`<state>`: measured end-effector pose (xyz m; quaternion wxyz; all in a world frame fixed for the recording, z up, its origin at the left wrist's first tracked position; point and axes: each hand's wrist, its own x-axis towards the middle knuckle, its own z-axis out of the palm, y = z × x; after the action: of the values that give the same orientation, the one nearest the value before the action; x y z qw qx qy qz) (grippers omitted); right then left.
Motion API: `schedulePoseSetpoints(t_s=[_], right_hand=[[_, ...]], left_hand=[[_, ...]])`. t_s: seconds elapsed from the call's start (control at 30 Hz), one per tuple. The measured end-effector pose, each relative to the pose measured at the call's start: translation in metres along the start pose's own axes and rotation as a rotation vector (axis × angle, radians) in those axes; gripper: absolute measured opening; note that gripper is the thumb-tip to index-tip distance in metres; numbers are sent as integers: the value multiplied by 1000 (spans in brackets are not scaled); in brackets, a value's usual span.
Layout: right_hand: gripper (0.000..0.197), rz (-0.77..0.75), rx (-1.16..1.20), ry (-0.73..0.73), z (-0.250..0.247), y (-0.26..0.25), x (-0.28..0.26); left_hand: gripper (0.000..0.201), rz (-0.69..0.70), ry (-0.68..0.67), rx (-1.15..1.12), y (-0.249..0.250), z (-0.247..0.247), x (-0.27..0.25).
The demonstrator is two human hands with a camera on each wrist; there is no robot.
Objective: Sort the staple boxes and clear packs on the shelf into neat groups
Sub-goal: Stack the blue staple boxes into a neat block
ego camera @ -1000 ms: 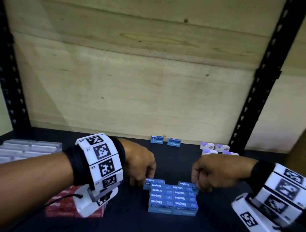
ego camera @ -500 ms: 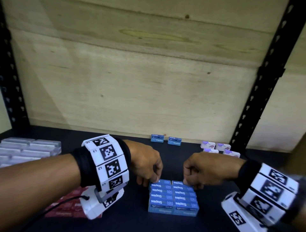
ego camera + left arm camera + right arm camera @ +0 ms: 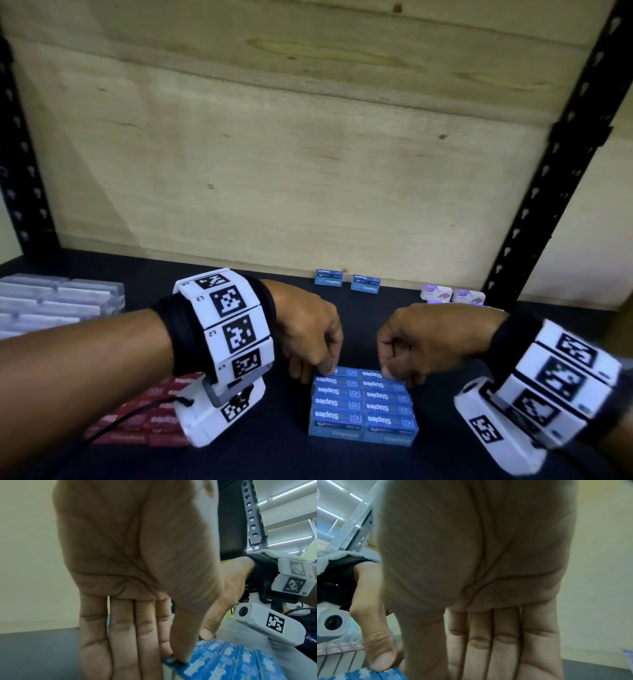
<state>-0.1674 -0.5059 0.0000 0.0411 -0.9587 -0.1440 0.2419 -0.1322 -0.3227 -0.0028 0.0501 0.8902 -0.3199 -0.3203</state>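
Observation:
A block of blue staple boxes [image 3: 363,407] lies on the dark shelf in two columns. Both hands sit at its far end. My left hand [image 3: 322,371] pinches the back-left blue box [image 3: 214,666], thumb on its top corner and straight fingers down behind it. My right hand [image 3: 394,374] pinches the back-right blue box [image 3: 368,674] the same way. Two more blue boxes [image 3: 346,281] stand by the back wall. Clear packs [image 3: 58,301] are grouped at the far left. Red staple boxes [image 3: 154,414] lie under my left wrist.
Small white and purple packs [image 3: 452,295] sit at the back right beside a black upright [image 3: 561,164]. A wooden panel [image 3: 308,154] closes the back. Bare dark shelf [image 3: 267,452] lies in front of the blue block.
Both hands moved inward, each bringing a blue box against the far end of the block. The back row now lines up with the two columns.

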Motion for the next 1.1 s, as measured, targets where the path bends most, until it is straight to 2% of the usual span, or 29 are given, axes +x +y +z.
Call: schedulePoseSetpoints(t_s=[0.1, 0.27, 0.47, 0.6, 0.7, 0.93, 1.1], right_hand=[[16, 31, 10, -42, -3, 0, 1], [42, 162, -125, -24, -17, 1, 7], [33, 258, -104, 157, -47, 18, 32], [45, 334, -57, 133, -56, 30, 60], [51, 366, -115, 134, -58, 36, 78], [40, 353, -251, 108, -67, 44, 101], [13, 337, -377, 116, -64, 42, 113]], left_hand=[[16, -21, -31, -27, -2, 0, 4], [25, -58, -46, -37, -7, -9, 12], [31, -125, 269, 267, -23, -42, 33], [51, -248, 323, 297, -42, -59, 60], [51, -281, 339, 261, -55, -65, 80], [40, -266, 343, 279, -62, -78, 103], [43, -261, 318, 392, -56, -79, 112]])
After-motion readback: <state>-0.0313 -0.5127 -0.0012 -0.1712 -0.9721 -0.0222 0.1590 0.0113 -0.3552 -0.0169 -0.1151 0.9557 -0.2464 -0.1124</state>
